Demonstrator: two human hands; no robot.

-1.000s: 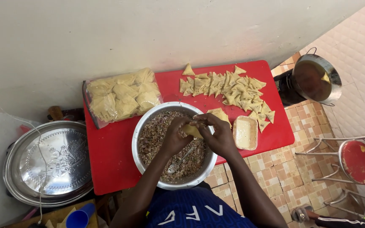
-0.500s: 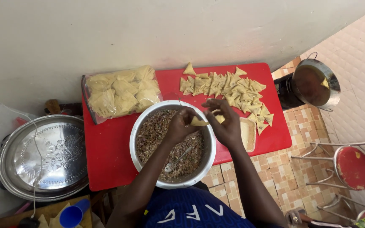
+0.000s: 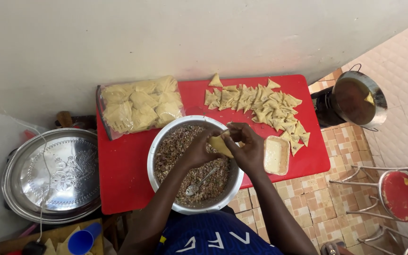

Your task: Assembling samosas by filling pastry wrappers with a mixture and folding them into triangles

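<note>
Above the metal bowl [image 3: 166,137] of brown minced filling, you hold a pale pastry piece [image 3: 220,144] between both hands; the fingers of your left hand [image 3: 199,148] are closed on its left edge, and those of your right hand [image 3: 246,148] are curled on its right side. A spoon [image 3: 199,182] lies in the filling; just right of the bowl stands a small tray of pale paste [image 3: 276,155]; behind it many folded triangles [image 3: 256,104] lie on the red surface [image 3: 123,174]; a clear bag of pastry sheets [image 3: 140,106] lies at the back left.
</note>
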